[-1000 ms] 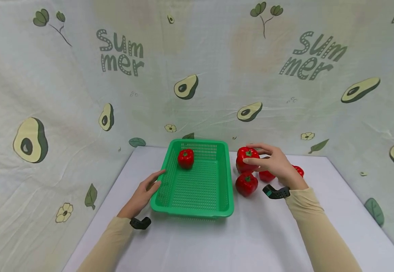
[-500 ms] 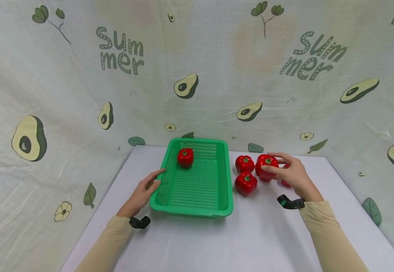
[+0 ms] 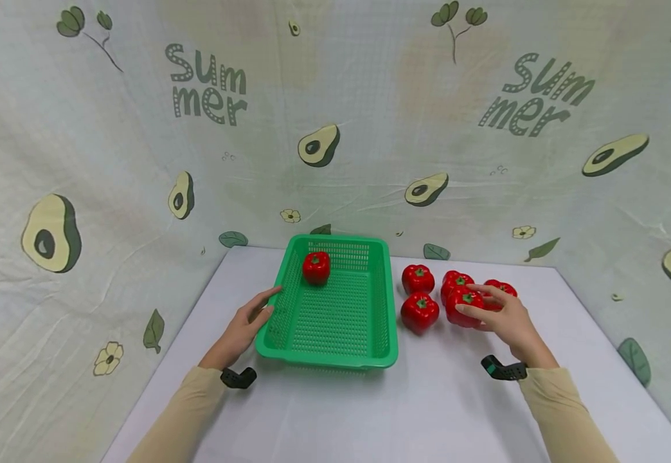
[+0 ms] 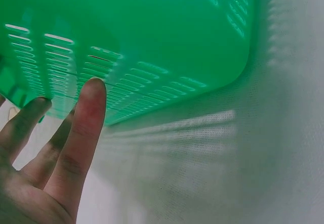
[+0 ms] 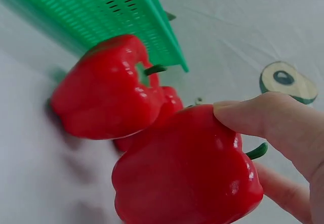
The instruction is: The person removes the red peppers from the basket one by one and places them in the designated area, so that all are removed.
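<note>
A red bell pepper (image 3: 464, 307) is held between the thumb and fingers of my right hand (image 3: 511, 326), right of the basket. In the right wrist view, the thumb presses this pepper (image 5: 185, 168) near its stem end. My left hand (image 3: 240, 335) rests at the left side of a green plastic basket (image 3: 335, 321). In the left wrist view, its extended fingers (image 4: 85, 120) lie by the slotted wall. Another red bell pepper (image 3: 315, 268) sits in the basket's back left part.
Several more red bell peppers stand on the white table right of the basket: a front one (image 3: 419, 313), a back one (image 3: 418, 280), one behind the held pepper (image 3: 456, 280) and one partly hidden behind my right hand (image 3: 503, 287). A printed cloth (image 3: 358, 212) hangs behind.
My right hand has moved right and then closer to me with the bell pepper in its grip, uncovering peppers behind it. The left hand and basket have stayed put.
</note>
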A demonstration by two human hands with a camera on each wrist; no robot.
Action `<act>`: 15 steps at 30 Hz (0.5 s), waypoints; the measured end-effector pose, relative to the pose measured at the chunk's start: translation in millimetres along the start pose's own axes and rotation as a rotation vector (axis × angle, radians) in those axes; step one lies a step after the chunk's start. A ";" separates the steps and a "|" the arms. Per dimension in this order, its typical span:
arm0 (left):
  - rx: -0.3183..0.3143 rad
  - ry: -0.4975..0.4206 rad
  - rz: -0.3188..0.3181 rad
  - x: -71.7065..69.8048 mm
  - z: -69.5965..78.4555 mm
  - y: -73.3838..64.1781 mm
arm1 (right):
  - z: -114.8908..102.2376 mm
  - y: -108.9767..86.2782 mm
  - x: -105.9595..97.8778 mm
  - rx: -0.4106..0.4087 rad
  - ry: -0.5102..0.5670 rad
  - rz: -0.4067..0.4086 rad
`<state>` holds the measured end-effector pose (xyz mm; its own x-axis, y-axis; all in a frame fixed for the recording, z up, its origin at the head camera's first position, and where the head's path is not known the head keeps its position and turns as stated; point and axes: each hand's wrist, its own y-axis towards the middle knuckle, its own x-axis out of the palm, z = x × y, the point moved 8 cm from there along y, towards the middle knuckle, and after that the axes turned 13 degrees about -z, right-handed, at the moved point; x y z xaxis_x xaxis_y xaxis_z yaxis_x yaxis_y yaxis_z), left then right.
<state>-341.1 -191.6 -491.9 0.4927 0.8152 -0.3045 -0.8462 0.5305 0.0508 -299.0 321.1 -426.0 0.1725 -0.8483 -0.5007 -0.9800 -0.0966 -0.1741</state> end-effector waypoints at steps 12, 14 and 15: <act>-0.002 -0.004 -0.001 0.8 1.4 -0.3 | 20.6 0.6 15.6 0.037 0.060 -0.043; 0.003 -0.001 -0.005 1.1 0.9 -0.2 | 22.0 1.9 16.1 0.043 0.065 -0.043; 0.008 0.000 -0.008 1.2 0.8 0.0 | 22.9 2.6 16.5 0.047 0.066 -0.044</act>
<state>-340.3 -190.4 -491.5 0.4997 0.8108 -0.3047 -0.8404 0.5390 0.0561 -296.5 318.8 -454.1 0.2063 -0.8766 -0.4347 -0.9657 -0.1109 -0.2348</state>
